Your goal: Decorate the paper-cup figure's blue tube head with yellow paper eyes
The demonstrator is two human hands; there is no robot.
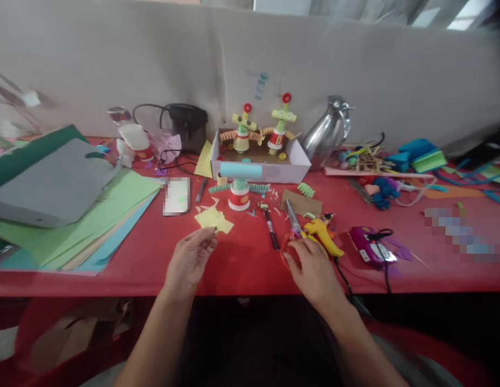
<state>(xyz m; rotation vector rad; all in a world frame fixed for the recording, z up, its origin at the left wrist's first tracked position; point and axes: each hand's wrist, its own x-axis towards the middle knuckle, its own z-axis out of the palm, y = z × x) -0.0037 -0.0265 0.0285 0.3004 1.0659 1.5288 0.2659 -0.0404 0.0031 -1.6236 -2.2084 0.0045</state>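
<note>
My left hand (192,257) is closed in a pinch on a small dark piece (216,229), too small to name, just in front of yellow paper scraps (213,217). Over the handles of a pair of scissors (292,215), my right hand (314,269) has its fingers curled round a loop; the blades lie on the table, pointing away. A yellow glue gun (328,239) lies right beside these fingers, and a black pen (270,228) is to their left. Beyond both hands stands a paper-cup figure (239,196) with green folded arms and a light blue paper roll on top.
Two similar figures stand in a white box (260,172) at the back, next to a steel jug (328,129). Coloured paper sheets (129,199) and a grey laptop-like slab (60,183) lie left. A purple device (369,247) with a black cord sits right.
</note>
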